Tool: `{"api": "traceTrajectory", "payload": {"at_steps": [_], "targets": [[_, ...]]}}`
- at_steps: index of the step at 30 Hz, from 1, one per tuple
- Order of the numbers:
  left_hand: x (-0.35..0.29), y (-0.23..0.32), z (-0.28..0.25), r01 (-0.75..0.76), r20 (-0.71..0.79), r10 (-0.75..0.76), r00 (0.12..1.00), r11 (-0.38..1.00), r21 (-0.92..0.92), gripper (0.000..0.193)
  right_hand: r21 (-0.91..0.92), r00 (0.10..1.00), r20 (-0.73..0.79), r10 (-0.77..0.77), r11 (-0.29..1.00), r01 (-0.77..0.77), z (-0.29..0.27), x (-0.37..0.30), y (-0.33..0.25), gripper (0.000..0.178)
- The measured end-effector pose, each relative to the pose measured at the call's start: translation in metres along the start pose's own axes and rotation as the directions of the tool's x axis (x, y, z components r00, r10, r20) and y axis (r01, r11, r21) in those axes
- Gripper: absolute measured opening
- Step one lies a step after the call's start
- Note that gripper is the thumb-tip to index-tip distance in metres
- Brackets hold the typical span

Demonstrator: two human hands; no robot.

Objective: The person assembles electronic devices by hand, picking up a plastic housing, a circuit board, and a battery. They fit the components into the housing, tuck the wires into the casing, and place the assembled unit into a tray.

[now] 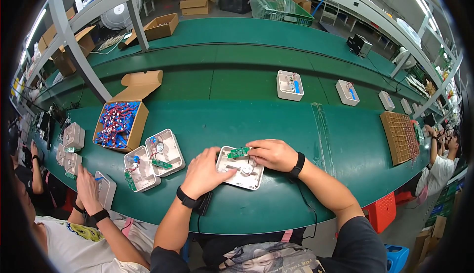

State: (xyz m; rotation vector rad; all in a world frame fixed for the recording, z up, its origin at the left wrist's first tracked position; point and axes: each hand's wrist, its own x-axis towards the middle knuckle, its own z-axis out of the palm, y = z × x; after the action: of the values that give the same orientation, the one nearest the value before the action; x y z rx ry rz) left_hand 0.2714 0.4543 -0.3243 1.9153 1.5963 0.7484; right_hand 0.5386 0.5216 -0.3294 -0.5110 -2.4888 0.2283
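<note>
In front of me a white plastic housing (253,183) lies open side up on the green bench. My left hand (200,173) grips its left edge, the thumb reaching over the rim into the inside. A small green circuit board (238,152) is pinched in the fingers of my right hand (275,154), above the housing's far side. A round light-coloured part (246,170) with thin wires sits inside the housing. Left of my left hand stand two more open housings, a farther one (173,147) and a nearer one (147,181), each with wires and a green board.
A cardboard box (139,127) full of blue wired parts stands at the left. A brown divided tray (392,139) lies far right. Across the bench, housings with blue parts, one here (290,85), stand on a green strip. A co-worker's hands (89,194) work close on my left.
</note>
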Motion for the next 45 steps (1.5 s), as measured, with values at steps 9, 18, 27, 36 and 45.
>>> {"api": "traceTrajectory", "payload": {"at_steps": [9, 18, 27, 36, 45], "targets": [[-0.005, -0.001, 0.009, -0.028, 0.086, 0.013, 0.996, 0.984, 0.177, 0.056, -0.089, 0.965, -0.204, 0.162, 0.979, -0.183, 0.001, 0.001, -0.020, 0.015], [-0.002, -0.009, 0.032, -0.146, -0.037, 0.147, 0.989, 0.989, 0.014, 0.050, 0.176, 0.985, 0.003, 0.175, 0.969, -0.172, -0.005, 0.007, -0.013, 0.017], [-0.001, 0.001, 0.030, -0.174, -0.013, 0.174, 0.985, 0.970, -0.171, 0.045, 0.026, 0.971, 0.182, 0.156, 0.986, -0.164, -0.017, 0.003, -0.025, 0.013], [-0.003, 0.001, 0.029, -0.316, -0.047, 0.313, 0.949, 0.945, -0.087, 0.030, -0.095, 0.949, 0.222, 0.222, 0.974, -0.205, -0.020, 0.004, -0.043, 0.010], [-0.003, -0.002, 0.033, -0.427, -0.107, 0.419, 0.901, 0.902, -0.067, 0.020, -0.087, 0.930, 0.242, 0.276, 0.961, -0.263, -0.018, 0.001, -0.045, 0.010]]}}
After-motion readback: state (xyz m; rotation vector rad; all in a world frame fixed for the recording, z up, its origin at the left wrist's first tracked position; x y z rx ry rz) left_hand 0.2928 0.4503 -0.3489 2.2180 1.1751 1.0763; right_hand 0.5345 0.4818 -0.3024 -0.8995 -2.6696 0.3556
